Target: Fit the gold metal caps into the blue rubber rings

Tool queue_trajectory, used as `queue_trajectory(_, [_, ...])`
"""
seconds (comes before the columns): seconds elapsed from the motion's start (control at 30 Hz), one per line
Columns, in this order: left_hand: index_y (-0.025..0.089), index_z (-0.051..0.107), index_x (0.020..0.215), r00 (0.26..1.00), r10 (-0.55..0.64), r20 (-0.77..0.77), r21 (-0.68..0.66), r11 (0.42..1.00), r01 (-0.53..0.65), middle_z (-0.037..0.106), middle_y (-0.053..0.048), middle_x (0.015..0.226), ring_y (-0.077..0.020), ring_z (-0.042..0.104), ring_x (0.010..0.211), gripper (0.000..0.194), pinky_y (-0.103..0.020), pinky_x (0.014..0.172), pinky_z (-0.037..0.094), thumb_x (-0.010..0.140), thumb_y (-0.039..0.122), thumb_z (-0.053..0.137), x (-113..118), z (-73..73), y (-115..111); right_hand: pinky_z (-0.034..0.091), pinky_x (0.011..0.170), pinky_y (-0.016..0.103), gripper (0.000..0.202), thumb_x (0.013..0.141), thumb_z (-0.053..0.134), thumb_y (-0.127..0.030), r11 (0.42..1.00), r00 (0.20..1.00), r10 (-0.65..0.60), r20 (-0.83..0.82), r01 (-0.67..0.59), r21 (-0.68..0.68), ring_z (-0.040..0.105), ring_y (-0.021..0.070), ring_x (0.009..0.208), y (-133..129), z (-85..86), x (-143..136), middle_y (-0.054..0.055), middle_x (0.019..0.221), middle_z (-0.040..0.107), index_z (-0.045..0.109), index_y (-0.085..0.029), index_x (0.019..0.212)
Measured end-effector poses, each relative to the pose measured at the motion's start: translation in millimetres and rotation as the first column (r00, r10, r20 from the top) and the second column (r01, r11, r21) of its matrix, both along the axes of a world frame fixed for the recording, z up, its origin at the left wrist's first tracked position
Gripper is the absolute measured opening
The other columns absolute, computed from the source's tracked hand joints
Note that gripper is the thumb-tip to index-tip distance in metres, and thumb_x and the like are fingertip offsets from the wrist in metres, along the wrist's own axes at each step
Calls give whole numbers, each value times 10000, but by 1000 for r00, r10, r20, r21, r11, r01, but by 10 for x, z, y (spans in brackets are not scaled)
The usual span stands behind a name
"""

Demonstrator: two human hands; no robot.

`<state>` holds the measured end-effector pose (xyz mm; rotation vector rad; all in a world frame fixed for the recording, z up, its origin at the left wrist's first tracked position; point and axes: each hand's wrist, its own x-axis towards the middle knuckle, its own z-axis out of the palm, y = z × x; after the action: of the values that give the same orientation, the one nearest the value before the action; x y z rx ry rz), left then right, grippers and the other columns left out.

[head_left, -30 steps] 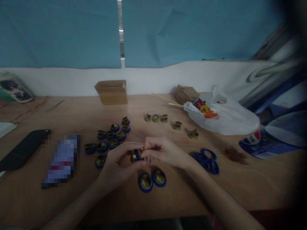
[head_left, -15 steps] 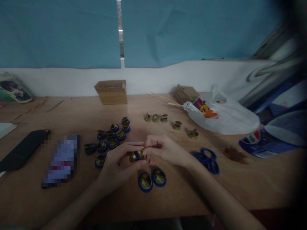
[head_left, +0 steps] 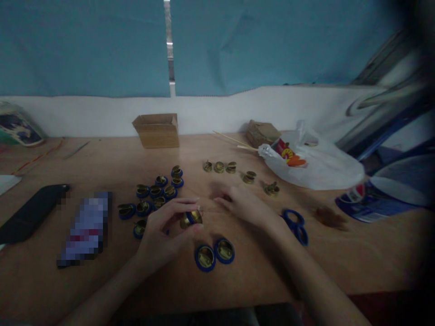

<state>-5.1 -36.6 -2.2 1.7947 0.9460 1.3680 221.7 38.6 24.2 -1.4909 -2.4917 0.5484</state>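
Note:
My left hand (head_left: pixel 165 226) is closed on a small brass-coloured round piece (head_left: pixel 190 218) with a blue ring around it, pinched between thumb and fingers. My right hand (head_left: pixel 243 206) hovers over the table to the right, apart from that piece; its fingers are slightly blurred and look loosely apart, with nothing visible in them. Below the hands lie two blue-ringed brass pieces (head_left: pixel 215 254). Left of my left hand is a group of several similar pieces (head_left: pixel 156 191), many with a tilted lid-like flap. Several brass pieces without blue rings (head_left: pixel 231 167) stand further back.
Loose blue rings (head_left: pixel 295 222) lie beside my right forearm. A blue tub (head_left: pixel 370 203) and a white plastic bag (head_left: pixel 322 167) stand right. A small open cardboard box (head_left: pixel 158 136) sits at the back. A black phone-like object (head_left: pixel 34 210) and a pixelated purple item (head_left: pixel 86 228) lie left.
My right hand has come away from the brass piece and moved a little to the right. My left hand still holds the piece, slightly further left.

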Motion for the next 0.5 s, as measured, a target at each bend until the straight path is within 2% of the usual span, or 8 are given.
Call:
queue_trajectory(0.13, [240,660,1075,1000,-4,-11,17,1000,4,647,-68,1189,-202,627,1124,349,-280,893,556,765,92,722,3,-1,-13,351,571,266,277,939,500,-303,1000,997,7,72,-6,-5,587,160,652,-5,0,0,80,772,686,662,-149,775])
queue_trajectory(0.33, [235,658,1055,999,28,-26,48,998,-27,643,-75,1175,-214,632,1104,331,-308,882,565,763,95,721,-7,-8,6,315,525,265,288,917,527,-267,999,997,-50,67,49,20,527,131,561,-24,133,-2,47,661,638,634,-151,676])
queue_trajectory(0.43, [233,660,1045,998,39,-42,69,997,-36,631,-83,1190,-224,629,1108,322,-327,884,566,758,104,727,-11,-7,9,343,509,238,268,918,536,-312,998,984,-15,-176,5,-59,507,110,550,-61,174,-46,10,627,594,621,-152,721])
queue_trajectory(0.5, [235,657,1052,996,49,-72,87,995,-43,621,-87,1210,-229,630,1105,330,-340,889,566,756,112,730,-14,-1,6,374,473,208,279,937,503,-385,962,899,23,-437,-139,-234,493,87,502,-113,187,-113,-25,605,567,604,-157,813])
